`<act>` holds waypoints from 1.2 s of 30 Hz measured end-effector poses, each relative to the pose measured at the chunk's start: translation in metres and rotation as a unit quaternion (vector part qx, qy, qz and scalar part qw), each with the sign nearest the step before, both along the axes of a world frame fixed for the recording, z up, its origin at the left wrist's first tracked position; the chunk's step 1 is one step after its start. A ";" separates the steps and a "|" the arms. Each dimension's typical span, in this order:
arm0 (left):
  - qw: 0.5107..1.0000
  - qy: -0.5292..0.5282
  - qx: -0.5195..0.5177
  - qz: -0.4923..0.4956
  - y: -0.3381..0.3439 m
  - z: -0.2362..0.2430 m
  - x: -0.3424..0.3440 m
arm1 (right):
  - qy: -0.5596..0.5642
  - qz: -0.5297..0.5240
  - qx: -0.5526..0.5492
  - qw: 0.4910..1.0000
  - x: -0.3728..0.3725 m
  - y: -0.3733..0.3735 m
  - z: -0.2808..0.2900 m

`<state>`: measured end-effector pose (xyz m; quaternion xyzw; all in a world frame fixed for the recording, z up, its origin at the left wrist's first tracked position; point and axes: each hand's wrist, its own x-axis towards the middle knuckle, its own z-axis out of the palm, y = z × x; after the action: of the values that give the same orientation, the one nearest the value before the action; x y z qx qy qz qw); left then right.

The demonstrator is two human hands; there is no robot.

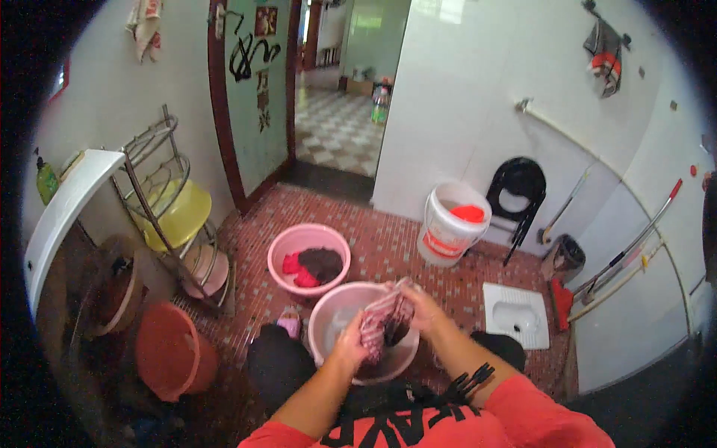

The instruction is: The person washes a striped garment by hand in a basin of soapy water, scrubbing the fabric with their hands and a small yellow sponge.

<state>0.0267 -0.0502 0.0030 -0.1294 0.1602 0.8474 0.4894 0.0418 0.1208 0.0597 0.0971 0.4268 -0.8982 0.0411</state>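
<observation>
Two hands wring a striped cloth over a pink basin on a red tiled floor.

The left hand (349, 345) is clenched round the lower end of the striped cloth (385, 319); much of its fingers is hidden behind the fabric. The cloth, red and white with a dark, wet-looking twisted middle, hangs bunched above the pink basin (328, 317), whose contents are hard to make out. The right hand (422, 308) grips the cloth's upper end. Behind stands a second pink basin (287, 240) of dark and red laundry.

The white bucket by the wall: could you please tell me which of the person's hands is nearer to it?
Right. The right hand grips the striped cloth on the side facing the white bucket; the left hand holds the cloth's other side, lower and farther away.
</observation>
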 end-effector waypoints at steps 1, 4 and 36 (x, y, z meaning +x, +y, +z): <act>0.997 -0.030 -0.068 0.027 0.007 0.003 -0.001 | -0.012 0.048 0.052 0.997 -0.006 0.000 -0.012; 0.997 0.010 -0.058 0.043 0.016 -0.024 -0.008 | -0.027 0.089 0.531 0.842 0.015 -0.063 -0.003; 0.985 0.057 0.142 -0.084 0.030 -0.029 -0.024 | 0.034 -0.059 0.786 0.615 -0.014 -0.049 0.011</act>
<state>0.0024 -0.0199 -0.0259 0.0031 0.0763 0.8236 0.5619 0.0276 0.0718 0.0704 0.0862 0.9638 -0.2224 -0.1187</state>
